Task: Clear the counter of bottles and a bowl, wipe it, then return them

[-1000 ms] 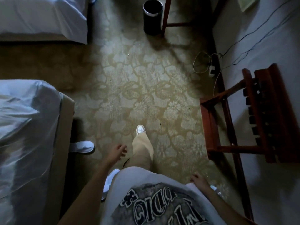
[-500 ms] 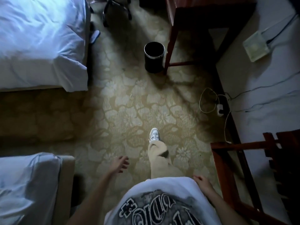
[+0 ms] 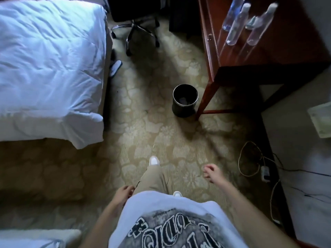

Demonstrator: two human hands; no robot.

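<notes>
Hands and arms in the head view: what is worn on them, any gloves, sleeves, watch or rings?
Both the left hand and right hand are bare, with no gloves. The forearms are uncovered as far as they show; no sleeves reach them. No watch, band or ring is visible. The white T-shirt carries a dark printed graphic.

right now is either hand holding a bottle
No, the left hand and right hand are both empty, and the bottles stand on the wooden counter.
</notes>
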